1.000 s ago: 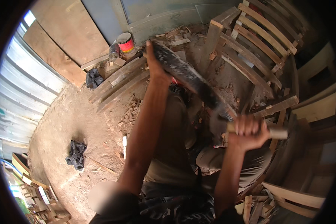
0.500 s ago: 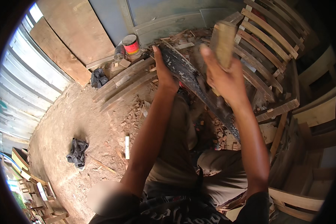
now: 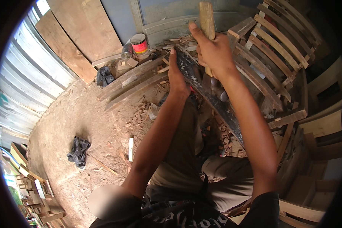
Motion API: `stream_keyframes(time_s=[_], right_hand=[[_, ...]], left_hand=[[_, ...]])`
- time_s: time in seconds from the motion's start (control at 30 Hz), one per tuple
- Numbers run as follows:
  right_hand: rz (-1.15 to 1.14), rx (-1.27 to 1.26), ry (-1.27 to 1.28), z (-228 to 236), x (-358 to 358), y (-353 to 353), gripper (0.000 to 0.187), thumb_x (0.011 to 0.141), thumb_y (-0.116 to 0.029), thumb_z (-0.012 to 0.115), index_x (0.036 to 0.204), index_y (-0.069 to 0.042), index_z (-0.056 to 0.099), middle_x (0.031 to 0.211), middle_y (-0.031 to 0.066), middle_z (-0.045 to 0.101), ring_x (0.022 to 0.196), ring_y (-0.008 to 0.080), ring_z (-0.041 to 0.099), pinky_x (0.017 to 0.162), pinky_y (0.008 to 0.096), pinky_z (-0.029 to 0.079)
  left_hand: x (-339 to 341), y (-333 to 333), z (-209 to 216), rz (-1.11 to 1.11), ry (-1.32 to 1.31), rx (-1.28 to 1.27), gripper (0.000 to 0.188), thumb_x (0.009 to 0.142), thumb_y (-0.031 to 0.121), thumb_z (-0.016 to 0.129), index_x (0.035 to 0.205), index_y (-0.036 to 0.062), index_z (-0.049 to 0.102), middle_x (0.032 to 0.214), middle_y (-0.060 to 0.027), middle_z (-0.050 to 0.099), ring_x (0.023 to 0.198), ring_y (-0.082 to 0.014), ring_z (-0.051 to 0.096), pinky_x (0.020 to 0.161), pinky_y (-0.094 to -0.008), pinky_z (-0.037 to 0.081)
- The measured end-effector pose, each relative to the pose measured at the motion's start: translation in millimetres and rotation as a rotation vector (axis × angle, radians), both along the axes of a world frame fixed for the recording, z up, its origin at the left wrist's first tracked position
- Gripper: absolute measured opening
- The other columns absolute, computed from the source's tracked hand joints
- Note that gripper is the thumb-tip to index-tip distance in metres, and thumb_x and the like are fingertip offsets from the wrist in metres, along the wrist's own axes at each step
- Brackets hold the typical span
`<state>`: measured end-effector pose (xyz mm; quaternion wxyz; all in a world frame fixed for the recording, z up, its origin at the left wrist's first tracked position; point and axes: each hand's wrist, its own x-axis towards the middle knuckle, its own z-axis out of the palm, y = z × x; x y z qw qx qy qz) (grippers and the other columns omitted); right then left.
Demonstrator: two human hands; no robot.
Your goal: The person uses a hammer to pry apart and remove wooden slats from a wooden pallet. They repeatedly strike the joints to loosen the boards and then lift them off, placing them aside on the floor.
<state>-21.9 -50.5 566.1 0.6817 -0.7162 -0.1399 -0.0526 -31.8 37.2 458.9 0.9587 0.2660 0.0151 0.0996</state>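
My right hand (image 3: 216, 53) is wrapped round the wooden handle (image 3: 207, 22) of a hammer, its thumb lying along the handle. The hammer's dark, rounded metal head (image 3: 219, 90) is low, over a long black plank (image 3: 207, 91) with flaking paint. I cannot tell whether the head touches the plank. The plank runs slantwise from the far middle toward my right knee. My left hand (image 3: 177, 78) grips its left edge near the far end, thumb pointing away along it; the other fingers are mostly hidden.
Wood chips (image 3: 226, 142) litter the ground around my legs. Long beams (image 3: 135, 81) lie at the left, near a paint can (image 3: 139, 44) and a black plastic bag (image 3: 104, 76). Another black bag (image 3: 78, 152) is farther left. A slatted wooden frame (image 3: 271, 57) leans at the right.
My right hand has moved left and farther away with the hammer, whose handle now stands more upright. My left hand still holds the plank; the whole view has shifted slightly.
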Motion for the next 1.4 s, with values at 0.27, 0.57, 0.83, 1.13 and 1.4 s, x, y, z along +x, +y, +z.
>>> stream_keyframes(time_s=[0.27,0.57,0.83,1.13,1.4], right_hand=[[0.085,0.470,-0.208,15.6,-6.6,5.3,0.044,0.091,-0.031,0.071,0.061,-0.011,0.045,0.048,-0.0021,0.036,0.038,0.0083,0.030,0.039,0.0274,0.025],[0.001,0.309,0.036,-26.4,-42.4,-76.5,0.039,0.091,-0.023,0.070,0.063,-0.012,0.045,0.046,-0.0025,0.035,0.035,0.0076,0.028,0.037,0.0276,0.022],[0.061,-0.225,-0.153,-32.6,-30.5,-55.0,0.032,0.087,-0.030,0.069,0.074,-0.001,0.066,0.055,0.0053,0.059,0.053,0.0148,0.060,0.051,0.0359,0.045],[-0.067,0.194,-0.468,-26.0,-13.1,-3.6,0.032,0.088,-0.022,0.072,0.066,-0.002,0.061,0.058,-0.0009,0.058,0.051,0.0038,0.051,0.044,0.0261,0.037],[-0.170,0.409,0.065,-54.2,-49.3,-89.2,0.039,0.091,-0.029,0.070,0.062,-0.013,0.049,0.050,-0.0018,0.047,0.039,0.0084,0.044,0.038,0.0258,0.029]], left_hand=[[-5.4,-5.7,5.5,0.046,-0.037,0.020,0.053,0.096,0.052,0.052,0.129,0.0104,0.053,0.119,-0.0072,0.061,0.108,-0.0230,0.061,0.094,-0.0411,0.050],[5.0,-5.7,-0.2,0.098,0.006,0.024,0.053,0.093,0.055,0.055,0.121,0.0106,0.055,0.103,-0.0080,0.064,0.092,-0.0243,0.064,0.083,-0.0416,0.054],[-3.7,-17.9,14.0,0.110,-0.036,0.034,0.049,0.094,0.055,0.052,0.116,0.0114,0.059,0.103,-0.0072,0.065,0.097,-0.0232,0.065,0.089,-0.0404,0.052],[-1.2,-15.8,11.0,0.126,-0.025,0.038,0.056,0.093,0.057,0.050,0.119,0.0085,0.061,0.109,-0.0103,0.068,0.098,-0.0252,0.066,0.092,-0.0412,0.052],[10.0,7.2,-14.2,-0.026,-0.091,0.106,0.055,0.092,0.059,0.050,0.116,0.0106,0.059,0.105,-0.0121,0.066,0.094,-0.0295,0.066,0.081,-0.0464,0.055]])
